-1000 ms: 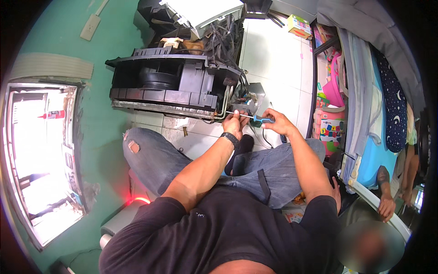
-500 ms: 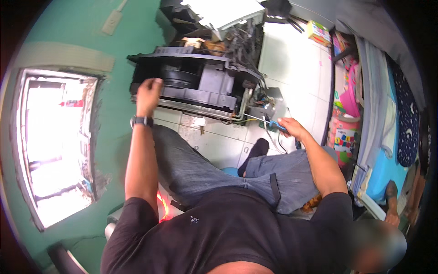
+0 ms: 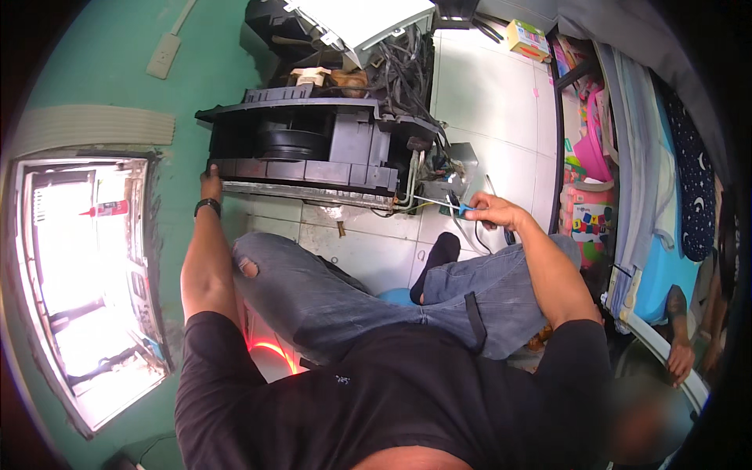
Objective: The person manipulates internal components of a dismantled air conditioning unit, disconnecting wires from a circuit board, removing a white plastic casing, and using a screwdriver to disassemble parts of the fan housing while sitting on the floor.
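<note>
In front of me on the tiled floor stands an opened air conditioner [image 3: 352, 174], with a dark plastic housing and a black round blower [image 3: 294, 145] inside. My left hand [image 3: 211, 185] is closed on the left end of that housing; its fingers are partly hidden. A screwdriver [image 3: 466, 210] with a blue handle is gripped in my right hand [image 3: 495, 212]. Its thin shaft points left, toward the bent copper pipes [image 3: 410, 176] at the unit's right end. Whether the tip touches anything is too small to tell.
Loose wires and a metal box [image 3: 462, 162] lie right of the unit. A white panel [image 3: 368, 19] rests behind it. A bright window opening [image 3: 90, 290] is at left. Shelves with a pink basin [image 3: 593, 149] line the right, where another person's hand [image 3: 680, 362] shows.
My left hand has moved left and down from over the housing's front to its left end. My right hand keeps the screwdriver near the pipes. The view has shifted slightly.
</note>
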Available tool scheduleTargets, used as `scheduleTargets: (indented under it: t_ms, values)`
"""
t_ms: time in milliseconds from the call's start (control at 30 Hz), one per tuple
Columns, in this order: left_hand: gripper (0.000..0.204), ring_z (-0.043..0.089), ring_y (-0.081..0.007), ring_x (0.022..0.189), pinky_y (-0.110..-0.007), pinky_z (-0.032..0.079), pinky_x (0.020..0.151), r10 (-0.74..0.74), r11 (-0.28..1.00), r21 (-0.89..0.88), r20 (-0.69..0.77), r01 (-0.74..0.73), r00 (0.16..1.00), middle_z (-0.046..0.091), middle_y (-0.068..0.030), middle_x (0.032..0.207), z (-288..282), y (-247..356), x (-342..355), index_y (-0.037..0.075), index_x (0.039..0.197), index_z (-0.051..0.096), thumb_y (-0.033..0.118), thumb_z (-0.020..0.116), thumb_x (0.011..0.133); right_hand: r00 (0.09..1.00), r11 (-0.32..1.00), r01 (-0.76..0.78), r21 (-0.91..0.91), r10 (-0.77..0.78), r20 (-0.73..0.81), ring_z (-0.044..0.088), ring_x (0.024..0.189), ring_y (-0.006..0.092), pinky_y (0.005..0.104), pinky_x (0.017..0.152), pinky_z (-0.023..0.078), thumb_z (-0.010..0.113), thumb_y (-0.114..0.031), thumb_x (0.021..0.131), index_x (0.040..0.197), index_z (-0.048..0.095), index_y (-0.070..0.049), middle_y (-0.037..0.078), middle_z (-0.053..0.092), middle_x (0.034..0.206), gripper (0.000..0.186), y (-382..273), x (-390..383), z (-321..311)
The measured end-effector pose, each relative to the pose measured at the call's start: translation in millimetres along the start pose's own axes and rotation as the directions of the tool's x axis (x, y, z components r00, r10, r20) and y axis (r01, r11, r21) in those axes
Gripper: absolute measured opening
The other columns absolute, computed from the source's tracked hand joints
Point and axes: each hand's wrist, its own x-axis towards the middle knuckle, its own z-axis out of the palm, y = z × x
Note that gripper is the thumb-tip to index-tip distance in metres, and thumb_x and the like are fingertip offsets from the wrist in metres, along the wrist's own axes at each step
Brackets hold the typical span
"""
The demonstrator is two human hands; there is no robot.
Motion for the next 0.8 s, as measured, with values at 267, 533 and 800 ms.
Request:
scheduleTargets:
  t_ms: [267,533,800]
  values:
    - [0.088,0.049,-0.0361,0.136,-0.045,0.040,0.112,-0.238,0.962,-0.100,0.138,0.253,0.961,0.048,-0.0228,0.150,2,35,-22,-0.003,0.156,0.024,0.061,0.050,0.101,0.976,0.962,-0.196,0.188,0.173,0.132,0.056,0.061,0.0095,0.0261,0.053,0.046,0.062,-0.047,0.101,0.097,0.067,-0.008,0.001,0.063,0.072,0.039,-4,2,-2]
    - [0.083,0.046,-0.0399,0.140,-0.046,0.035,0.116,-0.189,0.975,-0.086,0.167,0.205,0.968,0.044,-0.0269,0.153,14,20,1,-0.002,0.157,0.026,0.056,0.049,0.103,0.983,0.985,0.154,-0.075,-0.160,-0.091,0.058,0.074,0.0090,0.0255,0.066,0.048,0.076,-0.019,0.092,0.098,0.067,-0.007,0.000,0.064,0.082,0.016,11,12,-14]
    - [0.073,0.050,-0.0343,0.133,-0.045,0.041,0.110,-0.193,0.953,-0.202,0.173,0.227,0.966,0.050,-0.0202,0.146,-3,-11,18,0.001,0.154,0.030,0.048,0.054,0.104,0.992,0.994,0.109,-0.023,-0.107,0.074,0.058,0.081,0.0105,0.0262,0.071,0.050,0.078,-0.029,0.092,0.107,0.067,-0.006,0.001,0.065,0.090,0.030,4,21,-5]
